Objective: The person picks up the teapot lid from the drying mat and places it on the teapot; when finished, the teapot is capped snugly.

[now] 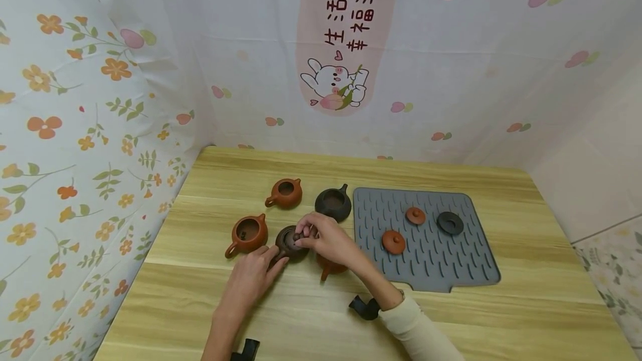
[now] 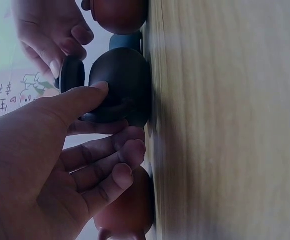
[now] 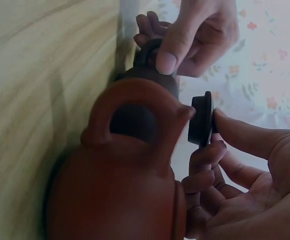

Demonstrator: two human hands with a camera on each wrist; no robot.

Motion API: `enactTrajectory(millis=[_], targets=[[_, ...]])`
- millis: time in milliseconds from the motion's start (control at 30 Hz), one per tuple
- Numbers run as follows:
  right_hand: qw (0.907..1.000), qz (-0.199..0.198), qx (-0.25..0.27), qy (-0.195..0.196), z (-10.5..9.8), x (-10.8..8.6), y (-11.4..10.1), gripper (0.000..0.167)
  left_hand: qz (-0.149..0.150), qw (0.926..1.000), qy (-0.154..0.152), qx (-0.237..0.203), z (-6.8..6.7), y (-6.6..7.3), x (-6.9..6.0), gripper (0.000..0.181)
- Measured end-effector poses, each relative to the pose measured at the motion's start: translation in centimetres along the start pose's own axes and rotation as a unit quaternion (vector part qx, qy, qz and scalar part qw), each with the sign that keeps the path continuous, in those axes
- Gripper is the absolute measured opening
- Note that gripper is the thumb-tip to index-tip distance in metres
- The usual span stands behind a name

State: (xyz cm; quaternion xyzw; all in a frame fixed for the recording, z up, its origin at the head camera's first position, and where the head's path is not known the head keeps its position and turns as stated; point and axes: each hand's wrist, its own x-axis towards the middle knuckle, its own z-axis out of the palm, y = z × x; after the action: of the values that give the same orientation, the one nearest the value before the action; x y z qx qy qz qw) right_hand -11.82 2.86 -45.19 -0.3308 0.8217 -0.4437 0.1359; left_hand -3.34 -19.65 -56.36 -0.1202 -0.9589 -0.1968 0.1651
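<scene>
A dark brown teapot (image 1: 296,255) stands uncovered on the wooden table, its round opening facing up. My left hand (image 1: 251,274) pinches its handle, the thumb pressing on top in the right wrist view. Just above the opening, my right hand (image 1: 328,241) holds a small dark lid (image 3: 201,120) between thumb and fingers. The lid is tilted and apart from the pot, as the left wrist view also shows. Beneath the right wrist sits a reddish-brown teapot (image 3: 115,195), partly hidden in the head view.
Two orange-brown teapots (image 1: 251,235) without lids stand to the left and behind. A black lidless teapot (image 1: 325,211) is at the back. On the right lies a grey ribbed mat (image 1: 431,266) bearing two orange-brown lids (image 1: 393,242) and a black lid (image 1: 450,223).
</scene>
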Motion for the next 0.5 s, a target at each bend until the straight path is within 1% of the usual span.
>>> enactTrajectory(millis=[200,400,500], targets=[[0.9999,0.008,-0.006,-0.005,0.65,0.0,0.22,0.015,0.0,1.0,-0.003,-0.003,-0.06,0.12,-0.01,0.023],[0.9999,0.002,-0.012,0.004,0.81,0.08,0.24,0.015,0.002,0.9999,0.005,-0.01,-0.07,0.14,-0.02,0.022],[0.9999,0.005,-0.015,0.007,0.84,0.17,0.17,0.015,0.001,0.9999,0.003,-0.011,-0.06,0.08,-0.02,0.022]])
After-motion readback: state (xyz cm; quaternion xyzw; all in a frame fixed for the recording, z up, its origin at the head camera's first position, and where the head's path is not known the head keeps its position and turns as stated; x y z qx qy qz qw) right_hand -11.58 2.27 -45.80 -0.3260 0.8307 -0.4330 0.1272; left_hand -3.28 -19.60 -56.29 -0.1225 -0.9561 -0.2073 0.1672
